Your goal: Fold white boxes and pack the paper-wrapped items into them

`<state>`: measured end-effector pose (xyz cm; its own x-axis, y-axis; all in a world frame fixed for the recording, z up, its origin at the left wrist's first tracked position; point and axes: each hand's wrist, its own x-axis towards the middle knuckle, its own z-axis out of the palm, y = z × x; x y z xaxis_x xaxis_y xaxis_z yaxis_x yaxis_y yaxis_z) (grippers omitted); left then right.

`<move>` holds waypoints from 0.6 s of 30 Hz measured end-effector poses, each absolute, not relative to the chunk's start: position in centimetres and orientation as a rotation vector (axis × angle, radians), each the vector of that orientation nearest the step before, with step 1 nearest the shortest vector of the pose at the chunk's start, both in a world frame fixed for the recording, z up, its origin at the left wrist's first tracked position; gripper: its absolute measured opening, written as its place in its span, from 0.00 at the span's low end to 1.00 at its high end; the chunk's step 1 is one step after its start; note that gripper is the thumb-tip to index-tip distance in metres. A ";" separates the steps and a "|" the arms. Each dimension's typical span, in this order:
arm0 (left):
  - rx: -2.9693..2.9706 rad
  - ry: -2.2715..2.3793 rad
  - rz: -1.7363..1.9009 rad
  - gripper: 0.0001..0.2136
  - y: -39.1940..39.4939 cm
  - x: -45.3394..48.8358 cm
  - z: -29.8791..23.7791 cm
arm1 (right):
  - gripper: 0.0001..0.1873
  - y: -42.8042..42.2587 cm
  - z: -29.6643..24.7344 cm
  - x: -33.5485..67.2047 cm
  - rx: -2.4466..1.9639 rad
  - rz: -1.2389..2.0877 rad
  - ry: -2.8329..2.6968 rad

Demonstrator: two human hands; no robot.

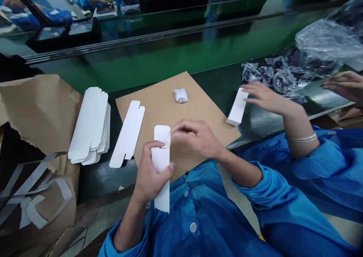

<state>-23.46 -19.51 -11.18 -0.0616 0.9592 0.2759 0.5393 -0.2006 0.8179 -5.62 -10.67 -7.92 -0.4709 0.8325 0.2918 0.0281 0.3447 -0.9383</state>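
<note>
My left hand point(150, 174) is wrapped round a narrow white carton point(161, 162), which stands upright over my blue coat with its top flap open. My right hand point(197, 136) has its fingers curled, and the fingertips meet the right edge of that flap. Both hands are above the near edge of a brown cardboard sheet point(161, 102). On the sheet lie one flat white carton blank point(127, 134) and a small white packet point(180, 95).
A stack of flat carton blanks point(90, 124) lies left of the sheet, beside torn brown paper point(36, 109). A co-worker's hand point(263, 96) on the right touches a folded white carton point(237, 107). Crumpled plastic bags point(283, 75) lie on the green belt point(170, 56).
</note>
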 end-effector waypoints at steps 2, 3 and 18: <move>1.760 1.607 1.129 0.19 -19.5 -23.4 -11.1 | 0.15 -10.0 -7.8 -5.7 -0.853 1.440 -1.513; 1.779 1.610 1.111 0.19 -19.5 -23.4 -11.0 | 0.17 -9.7 -7.7 -5.9 -0.852 1.566 -1.454; 1.945 1.649 1.416 0.36 -20.3 -22.5 -13.0 | 0.10 -11.9 -8.1 -7.0 -0.717 1.760 -1.541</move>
